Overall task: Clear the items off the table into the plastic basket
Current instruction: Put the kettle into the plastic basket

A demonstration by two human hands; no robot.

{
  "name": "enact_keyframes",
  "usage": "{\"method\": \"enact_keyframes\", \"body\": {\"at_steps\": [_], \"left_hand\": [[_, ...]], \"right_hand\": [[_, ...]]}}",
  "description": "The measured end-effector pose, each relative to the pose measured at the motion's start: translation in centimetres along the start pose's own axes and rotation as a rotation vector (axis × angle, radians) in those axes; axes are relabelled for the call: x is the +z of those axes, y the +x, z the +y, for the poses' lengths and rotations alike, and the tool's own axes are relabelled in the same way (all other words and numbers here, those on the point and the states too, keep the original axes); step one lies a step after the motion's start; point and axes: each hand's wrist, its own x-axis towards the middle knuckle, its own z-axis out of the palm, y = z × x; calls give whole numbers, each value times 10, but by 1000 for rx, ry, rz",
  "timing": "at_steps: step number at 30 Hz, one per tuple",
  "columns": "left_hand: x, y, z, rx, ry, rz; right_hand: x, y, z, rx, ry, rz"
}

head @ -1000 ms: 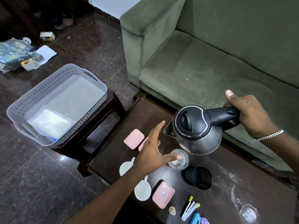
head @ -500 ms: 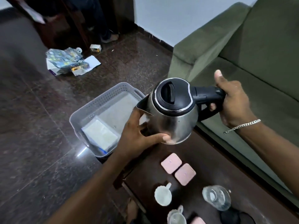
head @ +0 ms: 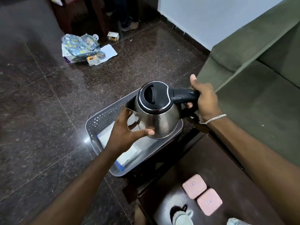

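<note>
Between both hands (head: 123, 133), kettle (head: 156, 114).

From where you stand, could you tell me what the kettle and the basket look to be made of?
The kettle: body apparently polished stainless steel, mirroring the left hand's fingers; lid and handle look like matte black plastic. The basket: seemingly grey moulded plastic, judging by its perforated lattice walls.

Home living room: green upholstered sofa (head: 253, 88) on the right, low dark wood table (head: 215, 163) near it, polished dark granite floor (head: 40, 111), white wall (head: 203, 17) far right. Household clutter: electric kettle (head: 155, 111), plastic basket (head: 103, 120), wrapping paper pile (head: 81, 47) on floor far left
</note>
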Motion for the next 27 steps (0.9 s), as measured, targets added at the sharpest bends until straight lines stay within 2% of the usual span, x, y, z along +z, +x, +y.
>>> {"method": "enact_keyframes", "body": {"at_steps": [12,27], "left_hand": [[-27,35,-50,-116,25,-195],[-29,33,-51,-150,80,-209]], "right_hand": [[11,-2,76,112,122,111],[6,-4,90,50,110,112]]}}
